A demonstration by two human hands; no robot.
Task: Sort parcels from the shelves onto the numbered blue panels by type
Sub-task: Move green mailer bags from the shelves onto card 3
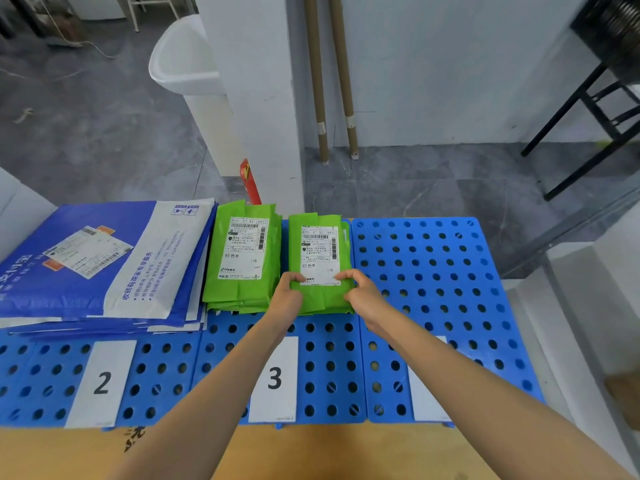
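A green parcel [320, 233] with a white label lies on top of a green stack on the blue panel marked 3 [329, 358]. My left hand [289, 292] grips its near left corner and my right hand [358, 289] grips its near right corner. A second stack of green parcels [244, 251] sits just to its left on the same panel. On the panel marked 2 [159, 375], a pile of large blue and white mailers [104, 261] lies flat.
The rightmost blue panel [429, 271] carries only a white label, mostly hidden by my right arm. A brown cardboard surface [311, 452] runs along the near edge. Behind stand a white bin [194, 74], a white pillar, two cardboard tubes [332, 77] and a black stand [595, 109].
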